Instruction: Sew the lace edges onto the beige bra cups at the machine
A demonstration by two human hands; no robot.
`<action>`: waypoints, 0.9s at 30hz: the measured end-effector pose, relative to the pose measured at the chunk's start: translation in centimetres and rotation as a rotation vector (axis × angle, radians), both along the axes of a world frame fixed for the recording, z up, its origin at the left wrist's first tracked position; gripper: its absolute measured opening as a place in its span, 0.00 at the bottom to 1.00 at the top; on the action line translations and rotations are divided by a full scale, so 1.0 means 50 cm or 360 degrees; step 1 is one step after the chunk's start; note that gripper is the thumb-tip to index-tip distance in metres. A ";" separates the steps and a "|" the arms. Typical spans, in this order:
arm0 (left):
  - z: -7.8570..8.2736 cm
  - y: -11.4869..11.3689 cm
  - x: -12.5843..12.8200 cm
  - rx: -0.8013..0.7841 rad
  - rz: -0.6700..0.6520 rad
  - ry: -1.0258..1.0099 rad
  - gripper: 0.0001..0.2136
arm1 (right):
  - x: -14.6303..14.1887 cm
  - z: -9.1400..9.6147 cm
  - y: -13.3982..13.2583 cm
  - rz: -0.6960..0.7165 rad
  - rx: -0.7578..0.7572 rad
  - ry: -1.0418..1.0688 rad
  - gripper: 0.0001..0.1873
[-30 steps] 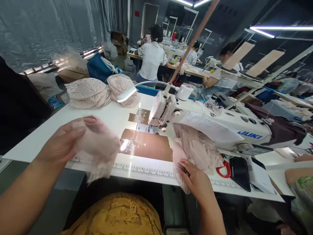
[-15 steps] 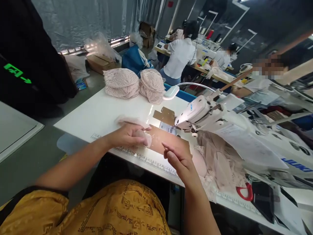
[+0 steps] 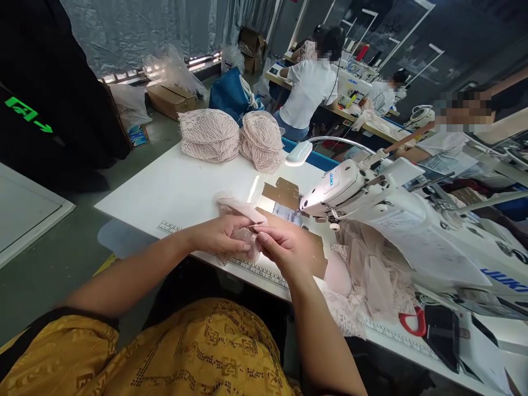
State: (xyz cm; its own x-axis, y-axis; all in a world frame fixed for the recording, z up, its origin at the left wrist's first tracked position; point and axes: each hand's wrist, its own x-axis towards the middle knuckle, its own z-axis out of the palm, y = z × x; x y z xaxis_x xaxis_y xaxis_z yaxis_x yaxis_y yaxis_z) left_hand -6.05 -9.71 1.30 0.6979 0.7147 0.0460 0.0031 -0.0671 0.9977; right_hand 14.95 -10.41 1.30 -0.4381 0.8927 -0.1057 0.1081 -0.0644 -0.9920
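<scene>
My left hand (image 3: 226,234) is closed on a pale pink sheer fabric piece (image 3: 243,209), whose lace-edged folds hang beneath the fingers. My right hand (image 3: 278,245) meets it at the fabric's edge, thumb and forefinger pinched together there. Whether a thread or small tool is also between those fingertips, I cannot make out. Both hands are above the front of the white sewing table (image 3: 165,181), over a brown cardboard sheet (image 3: 309,250). The white sewing machine (image 3: 342,187) stands to the right, its needle area lit.
Two bundles of pink lace cups (image 3: 210,135) sit at the table's back. Gathered sheer fabric (image 3: 371,264) lies under the machine arm. Red-handled scissors (image 3: 413,322) and a dark phone (image 3: 441,335) are at right. A person in white (image 3: 311,82) sits at another machine.
My right hand has moved left and up to the fabric, and its fingertips now meet the left hand's piece. The fabric's upper flap has turned toward the right. The view has shifted slightly.
</scene>
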 end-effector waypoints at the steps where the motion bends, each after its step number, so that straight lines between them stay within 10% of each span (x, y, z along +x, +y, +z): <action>1: 0.001 -0.001 0.000 -0.0006 0.0001 0.0007 0.28 | 0.011 -0.003 -0.005 -0.0043 0.0054 -0.0058 0.23; 10: 0.023 -0.027 -0.008 0.0044 -0.0004 0.0040 0.19 | 0.230 -0.073 -0.051 -0.0809 0.1142 -0.1704 0.21; 13: 0.032 -0.042 0.034 0.0174 -0.0108 0.0000 0.16 | 0.210 -0.047 -0.081 -0.0706 0.1076 -0.1278 0.19; 16: 0.045 -0.052 0.081 0.0456 -0.0138 -0.0010 0.15 | 0.134 -0.009 -0.101 -0.0018 0.0726 -0.0471 0.29; 20: 0.043 -0.018 0.098 0.0980 0.0347 0.0028 0.14 | 0.061 0.005 -0.094 0.0138 0.0261 -0.0221 0.16; 27: -0.017 0.109 0.037 0.1175 0.0382 0.1312 0.22 | 0.090 0.002 -0.102 0.0365 0.0043 0.0268 0.17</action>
